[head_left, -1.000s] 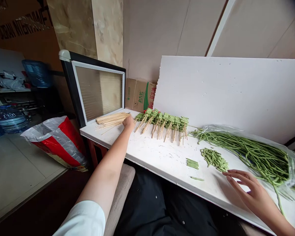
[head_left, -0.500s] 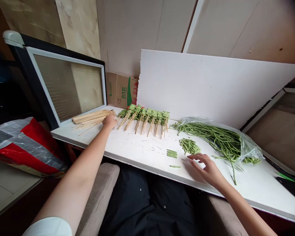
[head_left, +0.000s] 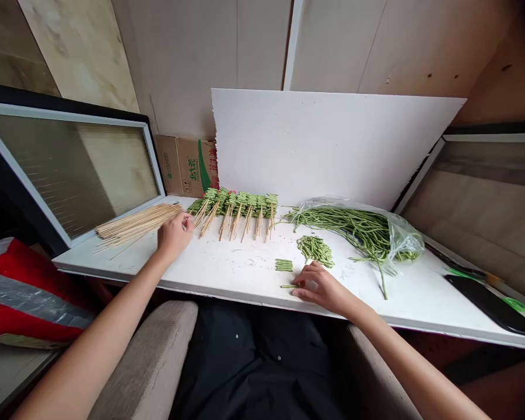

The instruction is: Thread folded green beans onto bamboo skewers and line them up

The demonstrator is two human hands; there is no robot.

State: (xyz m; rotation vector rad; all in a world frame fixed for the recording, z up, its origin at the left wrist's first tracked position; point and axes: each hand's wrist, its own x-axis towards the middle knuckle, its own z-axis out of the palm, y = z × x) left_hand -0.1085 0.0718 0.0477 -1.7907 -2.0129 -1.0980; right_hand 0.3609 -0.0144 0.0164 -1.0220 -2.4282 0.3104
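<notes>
My left hand (head_left: 174,232) rests at the near end of a pile of bare bamboo skewers (head_left: 133,224), with its fingers curled in a pinch on one of them. My right hand (head_left: 320,286) lies on the white tabletop (head_left: 236,271), and its fingertips pinch a single cut green bean piece (head_left: 287,286). Just beyond it are a small aligned group of bean pieces (head_left: 283,265) and a loose heap of cut pieces (head_left: 315,248). A row of skewers threaded with bean pieces (head_left: 238,205) lies at the back. Long green beans (head_left: 354,224) spill from a clear plastic bag.
A white foam board (head_left: 332,140) leans against the wall, with a cardboard box (head_left: 186,166) to its left. A framed glass panel (head_left: 70,169) stands at the left edge. A red plastic bag (head_left: 17,297) lies low on the left. A dark flat object (head_left: 490,300) lies far right.
The view has swung right and down. My right hand moved left from beside the heap of cut pieces to the single bean piece near the front edge. My left hand stayed at the skewer pile.
</notes>
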